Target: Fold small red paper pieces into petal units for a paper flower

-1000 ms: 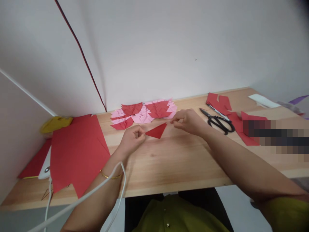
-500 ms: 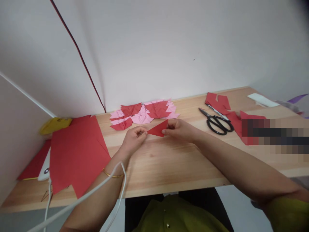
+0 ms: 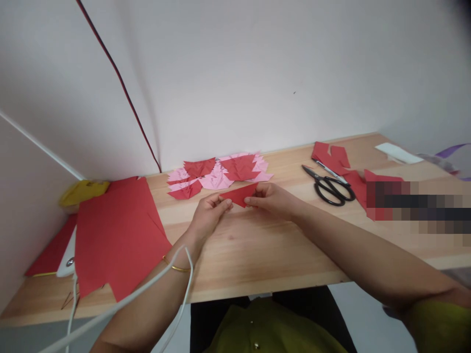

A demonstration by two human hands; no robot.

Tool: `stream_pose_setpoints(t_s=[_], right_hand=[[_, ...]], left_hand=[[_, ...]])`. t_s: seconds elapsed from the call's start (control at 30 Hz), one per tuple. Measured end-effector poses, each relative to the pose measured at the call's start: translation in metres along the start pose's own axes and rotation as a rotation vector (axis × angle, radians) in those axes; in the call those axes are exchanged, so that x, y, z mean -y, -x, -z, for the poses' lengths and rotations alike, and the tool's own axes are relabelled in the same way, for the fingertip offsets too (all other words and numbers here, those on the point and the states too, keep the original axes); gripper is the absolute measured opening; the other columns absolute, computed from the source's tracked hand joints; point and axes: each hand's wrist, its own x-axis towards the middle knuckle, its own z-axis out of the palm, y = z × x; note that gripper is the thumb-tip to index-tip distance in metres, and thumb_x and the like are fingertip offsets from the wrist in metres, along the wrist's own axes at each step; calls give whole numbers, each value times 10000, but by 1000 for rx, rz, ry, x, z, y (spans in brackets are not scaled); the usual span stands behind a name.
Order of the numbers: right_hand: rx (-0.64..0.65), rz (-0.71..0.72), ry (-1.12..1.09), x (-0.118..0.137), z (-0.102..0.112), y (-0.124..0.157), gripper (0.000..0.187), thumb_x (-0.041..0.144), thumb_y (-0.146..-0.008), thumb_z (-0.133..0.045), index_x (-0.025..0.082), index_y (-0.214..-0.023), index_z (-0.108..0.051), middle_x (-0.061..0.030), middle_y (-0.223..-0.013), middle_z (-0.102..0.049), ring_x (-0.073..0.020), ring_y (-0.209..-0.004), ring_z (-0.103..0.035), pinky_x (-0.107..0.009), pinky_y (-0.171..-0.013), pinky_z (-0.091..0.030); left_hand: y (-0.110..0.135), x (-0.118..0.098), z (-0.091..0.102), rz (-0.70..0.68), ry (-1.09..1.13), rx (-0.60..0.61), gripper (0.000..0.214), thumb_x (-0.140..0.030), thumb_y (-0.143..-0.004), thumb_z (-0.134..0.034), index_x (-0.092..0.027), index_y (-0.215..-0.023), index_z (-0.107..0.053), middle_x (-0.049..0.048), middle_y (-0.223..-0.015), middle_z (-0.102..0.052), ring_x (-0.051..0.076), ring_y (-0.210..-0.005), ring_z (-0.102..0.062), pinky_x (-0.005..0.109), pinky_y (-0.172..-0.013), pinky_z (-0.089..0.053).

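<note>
Between my two hands, just above the wooden table (image 3: 235, 260), is a small folded piece of red paper (image 3: 239, 195), roughly triangular with a point facing down. My left hand (image 3: 210, 211) pinches its left corner between thumb and fingers. At the right corner, the thumb and fingers of my right hand (image 3: 272, 200) are closed on it too. Just beyond my hands lie several folded red paper pieces (image 3: 241, 166) and pink paper pieces (image 3: 215, 177) with jagged edges, spread in a low row by the wall.
Black-handled scissors (image 3: 331, 189) lie to the right beside a pen (image 3: 329, 171) and red paper scraps (image 3: 331, 156). Large red sheets (image 3: 117, 235) cover the left side, near a yellow item (image 3: 84, 192). A white cable (image 3: 128, 299) crosses over my left forearm.
My left hand has moved a little right along the red paper and now grips more of it. The paper has turned, its lower point now between my thumbs.
</note>
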Motion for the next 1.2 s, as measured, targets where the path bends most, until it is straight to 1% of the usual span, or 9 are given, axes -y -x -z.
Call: stream_pose_setpoints(t_s=[0.1,0.23,0.33,0.53,0.63,0.83,1.0,1.1,1.2], right_hand=[[2,1,30,2,0,1,245,376,-730,-670,138,-744,-613,20,-621,-554,-81,-554,-469,-218,-515,-329],[-6,61,15,-2,3,0,284,378,-754,-660,151,-922,-636,15,-668,-574,-95,-609,-513,-218,-557,-369],[-41,80,-5,-3,1,0,275,380,-758,-662,149,-902,-624,7,-672,-585,-107,-625,-540,-225,-576,-401],[136,234,-124,0,-5,3,377,241,-745,-684,197,-1090,-538,-49,-1003,-638,-139,-869,-615,-270,-748,-490],[126,279,-120,0,-3,3,368,206,-779,-643,210,-1123,-510,-38,-981,-648,-127,-847,-616,-264,-733,-492],[95,329,-56,1,3,2,269,199,-793,-602,189,-1062,-604,-71,-1147,-628,-171,-1034,-594,-335,-891,-472],[31,329,99,-8,4,0,393,208,-780,-621,203,-1166,-545,-41,-939,-644,-143,-854,-618,-307,-783,-512],[18,420,292,-10,1,0,506,233,-777,-638,231,-1263,-497,-74,-1084,-601,-129,-832,-600,-297,-765,-529],[82,605,428,-7,-5,2,498,265,-804,-622,238,-1283,-488,-116,-1263,-521,-163,-978,-584,-314,-821,-524]], left_hand=[[-1,2,3,-21,36,-28,220,-321,-681,-717,-143,-665,-588,-7,-634,-616,73,-567,-494,212,-586,-381],[-2,5,7,-40,39,9,187,-300,-709,-699,-142,-695,-599,-23,-623,-596,68,-564,-490,204,-585,-374],[-1,6,6,-37,84,-2,196,-295,-732,-688,-141,-673,-583,-12,-622,-613,76,-581,-517,209,-618,-395],[-2,3,2,-1,274,10,180,-277,-719,-701,-139,-703,-587,2,-657,-632,104,-626,-576,235,-661,-443],[-2,1,3,31,307,31,207,-284,-706,-717,-134,-708,-574,11,-682,-642,107,-615,-583,243,-654,-454],[-1,-1,5,70,288,71,243,-306,-694,-731,-132,-726,-565,13,-674,-629,111,-613,-588,239,-637,-455],[-1,1,10,30,169,144,234,-352,-761,-671,-142,-793,-573,9,-713,-621,113,-650,-576,261,-684,-459],[2,-1,10,-7,-40,222,245,-378,-803,-623,-140,-772,-575,6,-694,-601,99,-636,-542,224,-641,-415],[6,-6,7,-3,-188,340,260,-394,-809,-603,-138,-768,-588,7,-690,-597,109,-644,-532,230,-636,-406]])
